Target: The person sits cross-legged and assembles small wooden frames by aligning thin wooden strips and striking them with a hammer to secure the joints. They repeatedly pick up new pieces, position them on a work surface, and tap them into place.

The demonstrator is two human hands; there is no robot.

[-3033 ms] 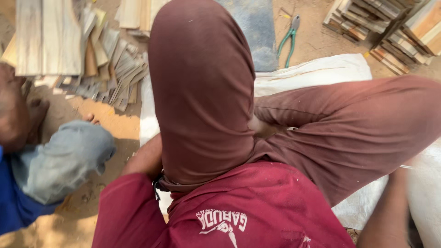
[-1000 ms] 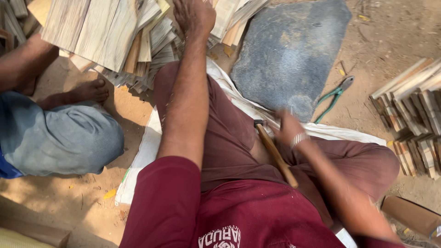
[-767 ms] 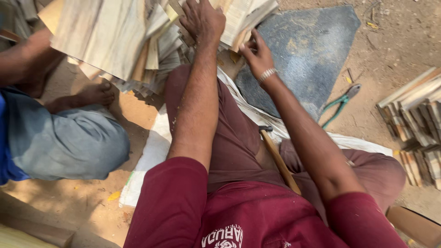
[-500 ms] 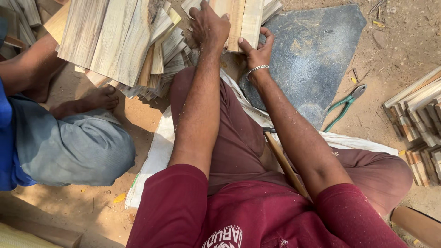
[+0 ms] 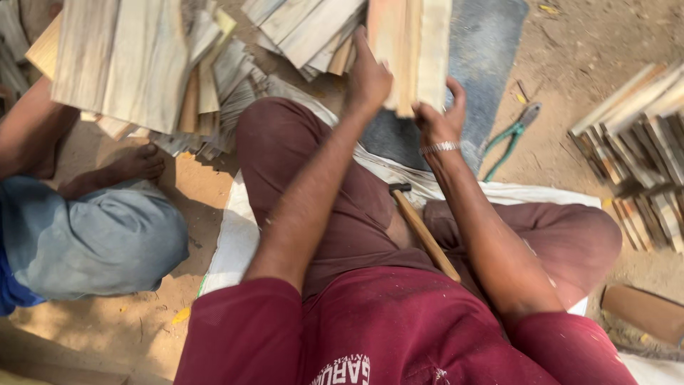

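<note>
Wooden slats (image 5: pixel 413 50), a small stack of pale flat pieces, are held up in front of the person, over the near edge of a dark grey stone slab (image 5: pixel 491 57) on the sandy ground. The left hand (image 5: pixel 369 75) is closed on the stack's left edge, and the right hand (image 5: pixel 442 117) grips its lower right corner, fingers curled up around the side; a metal bracelet sits on that wrist. A wooden-handled hammer (image 5: pixel 424 232) rests across the person's lap, between the maroon-trousered legs, with its head toward the slab. The person sits on a white sack (image 5: pixel 231 242) spread on the ground. Green-handled pliers (image 5: pixel 509 139) lie on the sand just right of the slab. A larger heap of slats (image 5: pixel 135 64) lies at upper left, and another pile of wood strips (image 5: pixel 634 150) at right. A second person in grey trousers (image 5: pixel 100 239) sits at left, one bare foot (image 5: pixel 132 164) near the heap.
</note>
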